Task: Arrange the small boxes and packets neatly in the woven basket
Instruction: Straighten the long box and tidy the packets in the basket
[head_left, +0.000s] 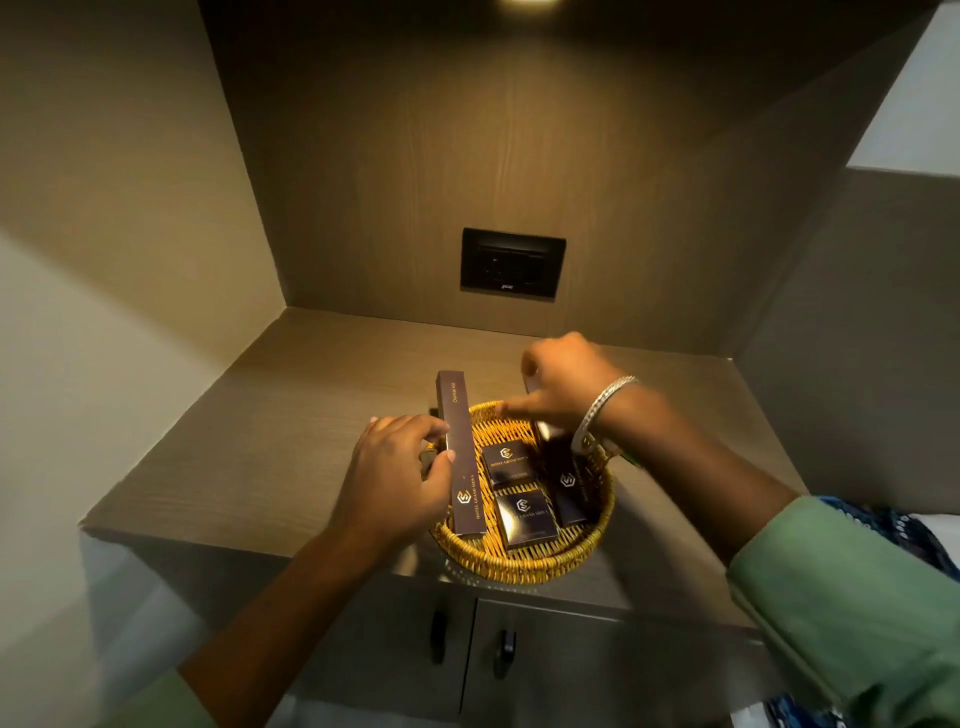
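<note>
A round woven basket (524, 558) sits at the front edge of the wooden bench (291, 384), slightly overhanging the cabinet doors below, which keeps it close under both hands. Inside lie dark boxes with gold hotel logos: two small square boxes in the middle, the farther one (506, 464) just beyond the nearer one (525, 516), set edge to edge as a tidy column. To their right a longer dark box (570, 493) lies along the basket wall, its far end hidden under the right wrist.

The left hand (397, 480) grips the long dental kit box (460, 452) between thumb and fingers at its left side. The box runs front to back along the left of the basket, its near end inside the rim and its far end sticking out past the far rim over the bench; it is too long to lie flat inside, so propping it on the rim parallel to the other boxes looks like the neat answer.

The right hand (563, 384), with a silver bangle (602, 410) at the wrist, is over the far side of the basket, fingers curled down. It seems to hold something small and pale at the fingertips, possibly a packet, but motion blur keeps me from saying whether it grasps anything.
</note>
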